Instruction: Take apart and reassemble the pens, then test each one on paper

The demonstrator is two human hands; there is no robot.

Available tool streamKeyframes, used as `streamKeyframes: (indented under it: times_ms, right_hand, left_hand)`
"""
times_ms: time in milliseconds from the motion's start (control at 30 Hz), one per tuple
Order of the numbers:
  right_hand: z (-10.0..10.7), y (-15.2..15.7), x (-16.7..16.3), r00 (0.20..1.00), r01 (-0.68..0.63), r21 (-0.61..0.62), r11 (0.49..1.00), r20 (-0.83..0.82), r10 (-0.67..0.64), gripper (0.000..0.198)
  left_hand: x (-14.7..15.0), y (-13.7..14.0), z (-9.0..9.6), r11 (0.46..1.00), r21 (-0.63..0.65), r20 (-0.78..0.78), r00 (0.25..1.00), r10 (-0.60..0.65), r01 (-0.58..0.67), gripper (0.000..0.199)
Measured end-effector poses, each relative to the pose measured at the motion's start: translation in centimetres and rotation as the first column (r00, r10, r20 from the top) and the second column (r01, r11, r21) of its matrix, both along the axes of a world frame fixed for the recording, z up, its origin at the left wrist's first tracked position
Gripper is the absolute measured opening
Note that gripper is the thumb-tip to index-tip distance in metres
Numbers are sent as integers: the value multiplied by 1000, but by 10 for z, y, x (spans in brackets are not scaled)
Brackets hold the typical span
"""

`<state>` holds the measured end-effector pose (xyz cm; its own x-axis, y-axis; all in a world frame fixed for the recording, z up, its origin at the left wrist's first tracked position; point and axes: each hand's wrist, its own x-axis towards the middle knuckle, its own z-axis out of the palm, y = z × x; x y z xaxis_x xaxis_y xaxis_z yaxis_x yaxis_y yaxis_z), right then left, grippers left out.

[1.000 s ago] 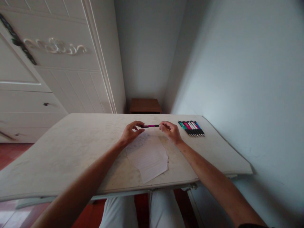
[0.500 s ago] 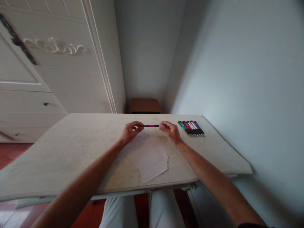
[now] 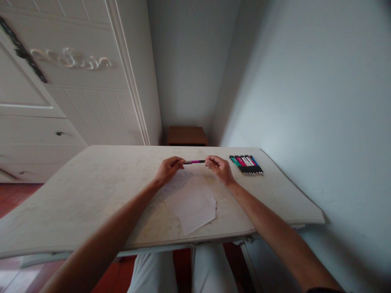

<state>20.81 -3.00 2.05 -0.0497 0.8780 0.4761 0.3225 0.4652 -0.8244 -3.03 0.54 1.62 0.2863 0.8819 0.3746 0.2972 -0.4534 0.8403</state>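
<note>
A purple and black pen [image 3: 197,161] is held level between my two hands, just above the far part of the sheet. My left hand [image 3: 170,168] pinches its left end between thumb and fingers. At the other end, the fingers of my right hand [image 3: 219,167] are closed around the black grip; the tip is hidden by them. Beneath lies a torn sheet of paper [image 3: 192,205], with dense blue scribbles on its far left part and faint lines on the nearer part.
A row of several pens [image 3: 246,165], with green, pink, white and blue barrels, lies right of my right hand. The whitish table [image 3: 100,195] meets a pale wall [image 3: 320,101] on the right. A white cabinet [image 3: 76,101] stands at left, and a brown wooden box-like piece [image 3: 187,135] behind.
My left fingers have shifted slightly and closed together on the pen's left end, and a little more of that end shows. The right hand, paper and row of pens look unchanged.
</note>
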Motion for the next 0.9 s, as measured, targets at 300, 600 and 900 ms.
streamKeyframes:
  times_ms: [300, 600, 900]
  right_hand:
    - [0, 1, 1, 1000, -11, 29, 1000, 4, 11, 28]
    - [2, -2, -1, 1000, 9, 20, 1000, 29, -9, 30]
    - [2, -1, 1, 998, 18, 5, 1000, 62, -18, 29]
  left_hand:
    - [-1, -2, 2, 999, -13, 61, 997, 38, -37, 40]
    - [1, -1, 1, 996, -66, 66, 997, -49, 54, 45]
    - [1, 0, -3, 995, -86, 118, 992, -38, 48, 38]
